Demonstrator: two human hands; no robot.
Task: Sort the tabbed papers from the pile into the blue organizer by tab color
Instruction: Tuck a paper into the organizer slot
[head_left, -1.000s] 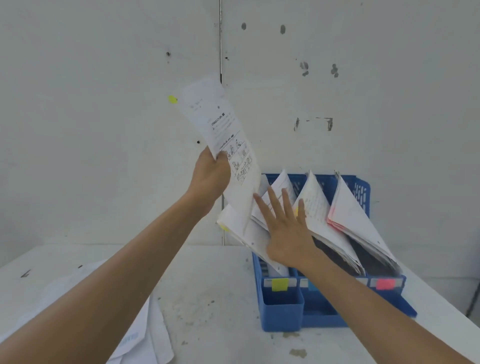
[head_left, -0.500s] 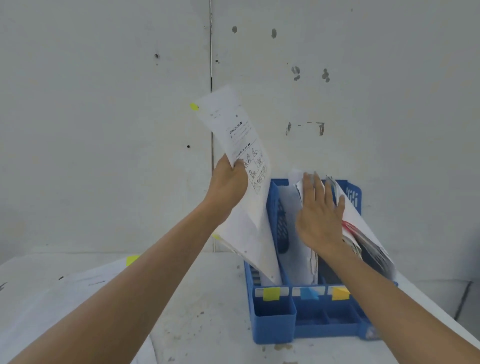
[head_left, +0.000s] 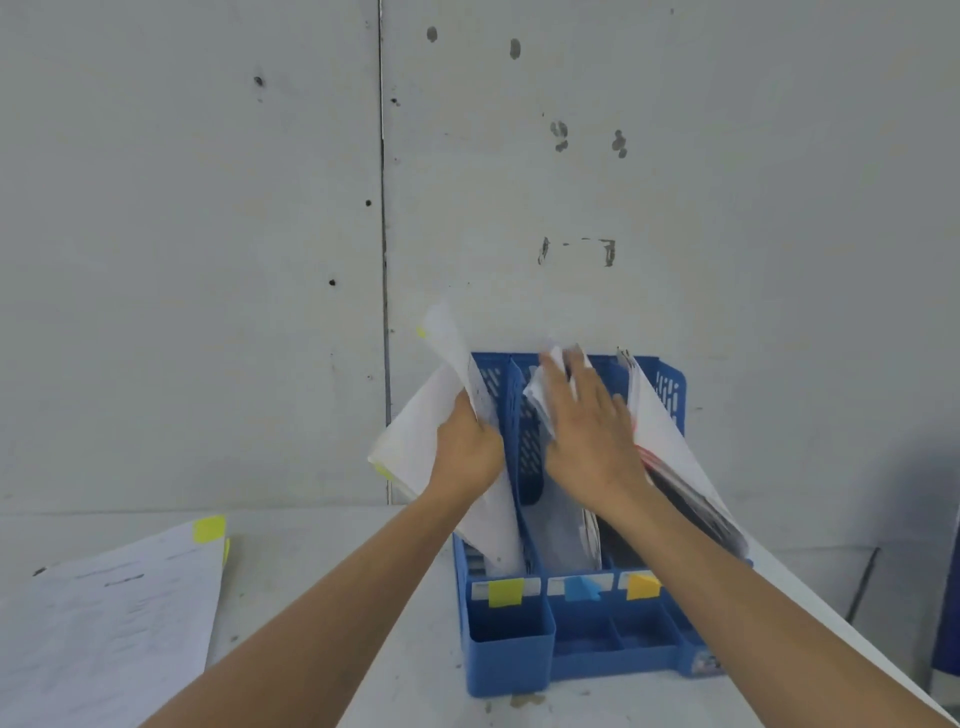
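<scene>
At the leftmost slot of the blue organizer (head_left: 511, 660), a single tabbed sheet (head_left: 449, 348) is pinched at its edge by the left hand (head_left: 465, 457), with thumb and curled fingers closed on it roughly halfway down. The sheet is judged to be very light and limp, since it bows above the grip. It is best held near the middle of a long edge and guided in bottom edge first; if taken by a corner it would likely fold or catch on the divider. The right hand (head_left: 592, 447) is spread flat with straight fingers, pressed against the filed papers (head_left: 540, 395) of the middle slot so that they are leaned to the right. The sheet is white and faintly printed, with a small yellow tab (head_left: 421, 331) at its upper corner, matched by the yellow label (head_left: 505, 592) on that slot's front. Its lower part seems to be inside the slot, though blur leaves this uncertain. The unsorted pile (head_left: 104, 623) lies on the bench (head_left: 337, 571), well to the left.
</scene>
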